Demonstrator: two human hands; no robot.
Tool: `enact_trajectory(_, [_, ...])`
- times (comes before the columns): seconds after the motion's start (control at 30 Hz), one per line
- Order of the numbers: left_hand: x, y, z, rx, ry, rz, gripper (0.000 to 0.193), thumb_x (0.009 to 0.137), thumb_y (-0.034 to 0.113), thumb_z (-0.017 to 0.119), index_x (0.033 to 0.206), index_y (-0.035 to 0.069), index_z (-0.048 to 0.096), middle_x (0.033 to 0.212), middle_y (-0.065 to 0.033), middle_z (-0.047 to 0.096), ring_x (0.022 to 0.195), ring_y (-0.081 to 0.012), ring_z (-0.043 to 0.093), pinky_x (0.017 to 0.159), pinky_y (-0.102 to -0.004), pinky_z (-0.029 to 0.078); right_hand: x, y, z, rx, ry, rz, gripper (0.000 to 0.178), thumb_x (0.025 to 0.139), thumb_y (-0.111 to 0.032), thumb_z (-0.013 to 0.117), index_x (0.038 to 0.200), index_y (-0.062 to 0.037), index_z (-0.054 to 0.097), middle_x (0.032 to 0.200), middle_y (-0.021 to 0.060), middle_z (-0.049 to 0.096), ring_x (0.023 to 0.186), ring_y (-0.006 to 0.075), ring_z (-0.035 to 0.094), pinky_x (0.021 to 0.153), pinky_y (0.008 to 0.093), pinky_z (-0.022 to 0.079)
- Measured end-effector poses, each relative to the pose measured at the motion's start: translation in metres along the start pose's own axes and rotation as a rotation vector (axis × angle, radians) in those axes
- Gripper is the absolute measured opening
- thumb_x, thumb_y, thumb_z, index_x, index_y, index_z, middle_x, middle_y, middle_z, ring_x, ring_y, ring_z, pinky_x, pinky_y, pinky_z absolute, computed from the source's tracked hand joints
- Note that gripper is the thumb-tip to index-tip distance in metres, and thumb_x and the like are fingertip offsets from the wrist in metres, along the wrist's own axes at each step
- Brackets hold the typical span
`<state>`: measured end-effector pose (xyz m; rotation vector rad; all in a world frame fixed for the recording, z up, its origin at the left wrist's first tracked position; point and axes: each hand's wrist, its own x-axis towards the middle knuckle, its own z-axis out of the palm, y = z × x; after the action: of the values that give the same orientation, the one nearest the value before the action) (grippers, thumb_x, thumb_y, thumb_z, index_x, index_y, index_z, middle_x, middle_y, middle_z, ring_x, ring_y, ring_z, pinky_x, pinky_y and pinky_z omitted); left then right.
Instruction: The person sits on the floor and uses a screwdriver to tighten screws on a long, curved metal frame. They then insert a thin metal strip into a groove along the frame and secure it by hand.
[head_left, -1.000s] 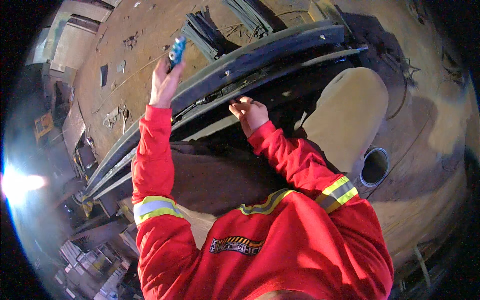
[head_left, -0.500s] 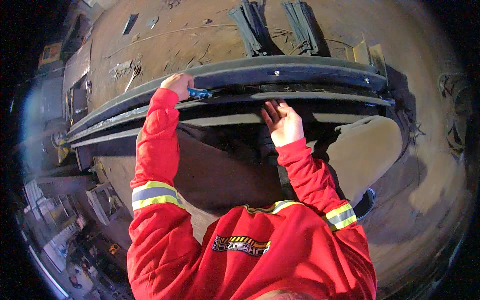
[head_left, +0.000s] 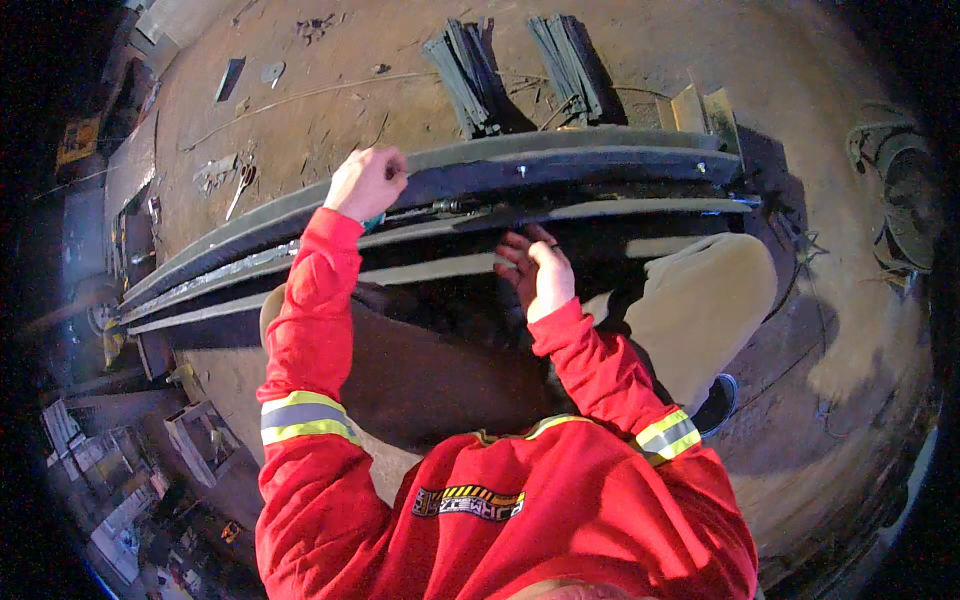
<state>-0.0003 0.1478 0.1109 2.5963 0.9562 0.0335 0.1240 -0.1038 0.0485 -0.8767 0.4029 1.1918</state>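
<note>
My left hand (head_left: pixel 370 185) is closed above the long dark metal beam (head_left: pixel 610 163), its fingers curled. A teal-blue tool (head_left: pixel 373 223) shows only in part beneath it; the rest is hidden by the hand. Just to the right, a dark slim piece (head_left: pixel 450 207) lies in the gap between the beam and the middle rail (head_left: pixel 640 207). My right hand (head_left: pixel 540 272) is palm up close to that rail's near edge, its fingers loosely bent and apart, with nothing visible in them. A nearer rail (head_left: pixel 430 269) runs below, across my lap.
Two bundles of dark strips (head_left: pixel 468 80) lie on the floor beyond the beam. Upright metal plates (head_left: pixel 705 112) stand at the beam's right end. My bent knee (head_left: pixel 715 290) is close to my right hand. Metal frames (head_left: pixel 200 440) lie at the lower left.
My left hand has turned and risen, now covering most of the blue tool. My right hand's fingers have bent and drawn slightly back. The whole view has shifted a little.
</note>
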Motion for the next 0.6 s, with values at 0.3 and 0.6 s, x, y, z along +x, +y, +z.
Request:
enact_trajectory(0.3, [0.177, -0.027, 0.097, -0.023, -0.125, -0.094, 0.017, 0.072, 0.015, 0.062, 0.087, 0.011, 0.069, 0.096, -0.0154, 0.068, 0.094, -0.0321, 0.064, 0.081, -0.0409, 0.051, -0.004, -0.006, 0.003, -0.343, -0.056, -0.053, 0.013, 0.087, -0.003, 0.055, 0.095, 0.0022, 0.063, 0.089, 0.008, 0.067, 0.078, 0.0162, 0.063, 0.07, 0.0278, 0.05])
enact_trajectory(0.6, [0.277, -0.071, 0.223, 0.001, -0.157, -0.636, 0.062, 0.077, 0.031, 0.066, 0.121, -0.003, 0.041, 0.11, -0.0257, 0.062, 0.105, -0.0382, 0.061, 0.089, -0.0434, 0.05, 0.006, 0.012, -0.013, -0.434, -0.081, -0.078, 0.008, 0.087, -0.006, 0.061, 0.088, 0.0026, 0.062, 0.086, 0.0092, 0.066, 0.078, 0.0148, 0.061, 0.073, 0.0281, 0.049])
